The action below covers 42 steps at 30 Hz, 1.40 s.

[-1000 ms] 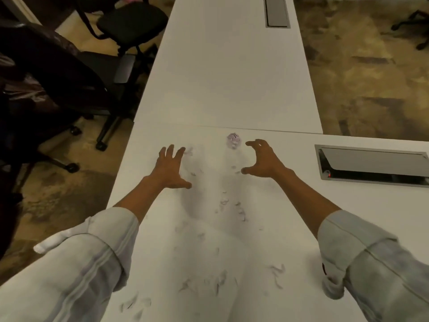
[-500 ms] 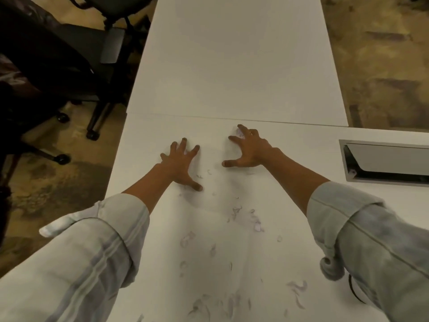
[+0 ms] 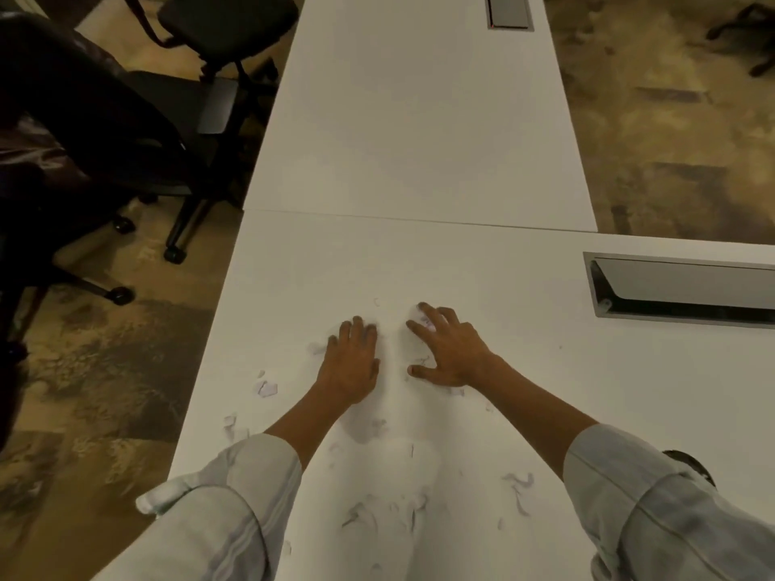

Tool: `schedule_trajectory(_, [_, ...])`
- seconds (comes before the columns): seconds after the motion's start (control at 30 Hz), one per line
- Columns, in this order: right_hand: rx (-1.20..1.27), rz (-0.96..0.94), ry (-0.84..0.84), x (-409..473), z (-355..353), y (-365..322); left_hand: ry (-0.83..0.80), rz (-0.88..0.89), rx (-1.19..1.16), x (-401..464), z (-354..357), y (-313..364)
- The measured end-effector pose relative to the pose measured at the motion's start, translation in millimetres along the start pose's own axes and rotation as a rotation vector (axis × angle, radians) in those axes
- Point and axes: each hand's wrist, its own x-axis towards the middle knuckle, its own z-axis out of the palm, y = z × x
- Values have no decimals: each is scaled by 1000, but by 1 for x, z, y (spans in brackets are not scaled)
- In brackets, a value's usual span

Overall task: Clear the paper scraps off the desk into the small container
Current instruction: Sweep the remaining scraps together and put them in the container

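Several small torn paper scraps lie on the white desk (image 3: 524, 371): a pale piece (image 3: 266, 388) near the left edge, a cluster (image 3: 377, 513) close to me, and curled strips (image 3: 519, 486) at the right. My left hand (image 3: 351, 364) lies palm down on the desk, holding nothing. Beside it, my right hand (image 3: 452, 350) rests with its fingers spread. A small crumpled paper bit (image 3: 424, 321) shows under its fingertips. A dark round object (image 3: 692, 463), mostly hidden behind my right sleeve, may be the container; I cannot tell.
A metal cable hatch (image 3: 679, 289) is sunk into the desk at the right. A second white desk (image 3: 419, 119) joins on at the far side. Black office chairs (image 3: 126, 132) stand on the floor to the left. The desk's left edge is near the scraps.
Both hands have drawn back toward me and closer together across the desk. The right hand now covers the crumpled bit that lay in front of it.
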Motion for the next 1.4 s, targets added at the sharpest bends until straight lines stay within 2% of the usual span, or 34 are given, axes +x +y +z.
schedule_trajectory(0.2, [25, 75, 49, -41, 20, -22, 22, 72, -21, -29, 4, 13])
schedule_trajectory(0.27, [21, 80, 68, -50, 28, -25, -10, 46, -104, -35, 5, 14])
schedule_trajectory(0.33, [50, 109, 106, -58, 33, -25, 3, -64, -288, -41, 4, 18])
schedule_trajectory(0.4, [221, 217, 197, -66, 34, -25, 42, -175, -493, -47, -1, 25])
schedule_trajectory(0.47, [548, 401, 350, -80, 28, -24, 77, -212, -619, -53, -9, 39])
schedule_trajectory(0.57, [899, 531, 533, -115, 13, -17, 181, -139, -740, -64, -22, 69])
schedule_trajectory(0.7, [1103, 553, 628, -177, -9, 5, 244, -51, -848, -71, -37, 128])
schedule_trajectory(0.87, [1124, 691, 723, -264, -22, 46, 170, 84, -955, -81, -46, 222])
schedule_trajectory(0.97, [1001, 809, 716, -309, -17, 72, 102, 162, -958, -86, -47, 276])
schedule_trajectory(1.07, [918, 843, 688, -341, -8, 93, 69, 220, -930, -86, -48, 320])
schedule_trajectory(1.23, [917, 858, 631, -361, 4, 112, 34, 191, -805, -82, -52, 365])
schedule_trajectory(1.4, [977, 875, 642, -363, 12, 116, 1, 217, -667, -74, -56, 382])
